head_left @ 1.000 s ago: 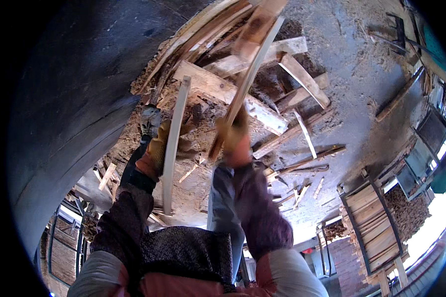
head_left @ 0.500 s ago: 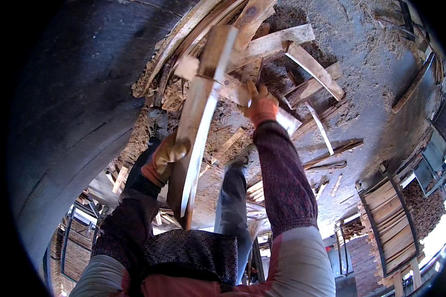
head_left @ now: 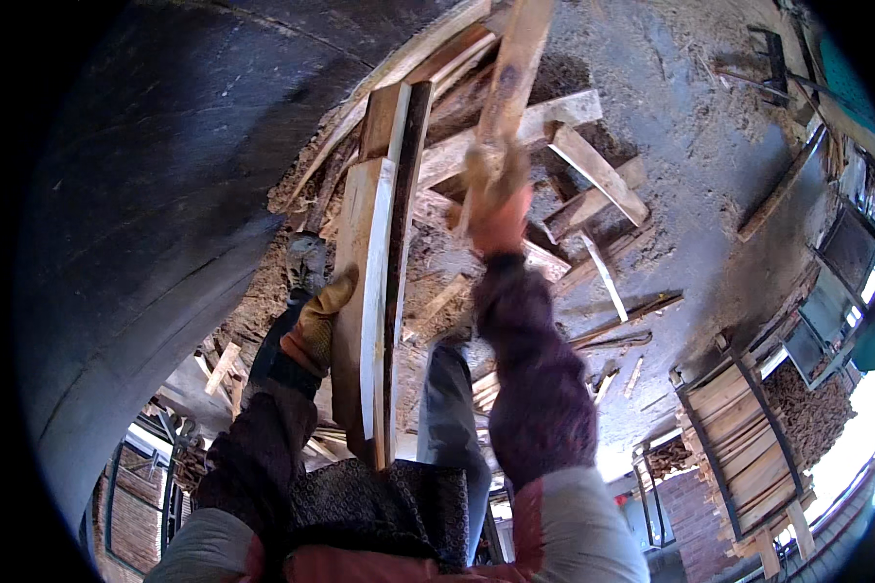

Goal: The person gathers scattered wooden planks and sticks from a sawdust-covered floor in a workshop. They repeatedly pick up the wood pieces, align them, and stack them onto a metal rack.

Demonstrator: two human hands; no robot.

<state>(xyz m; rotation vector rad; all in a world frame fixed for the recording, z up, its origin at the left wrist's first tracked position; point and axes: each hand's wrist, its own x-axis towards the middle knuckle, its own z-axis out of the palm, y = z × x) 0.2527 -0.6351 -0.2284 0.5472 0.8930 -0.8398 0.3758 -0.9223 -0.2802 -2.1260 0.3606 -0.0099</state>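
Note:
My left hand (head_left: pixel 313 325), in a yellow and orange work glove, is closed on the left edge of a small stack of wooden boards (head_left: pixel 353 243). The stack stands lengthwise before me, its near end at my patterned apron (head_left: pixel 379 500). Pale sawn edges and a dark strip show along its right side. Beyond and right of it, my right hand (head_left: pixel 499 204), gloved alike, is blurred by motion. It closes around the near end of a long wooden plank (head_left: pixel 520 68) with a dark knot. Its separate fingers are hard to make out.
Loose offcuts (head_left: pixel 598 175) and sawdust lie on the grey floor ahead. A big dark curved surface (head_left: pixel 165 194) fills the left side. At the lower right stands a rack of stacked planks (head_left: pixel 744 452) beside a heap of brown chips (head_left: pixel 807 413).
My right hand has closed on the knotted plank, which has swung more upright. The boards at my left hand have straightened, and a dark strip shows on their right. The view has shifted slightly.

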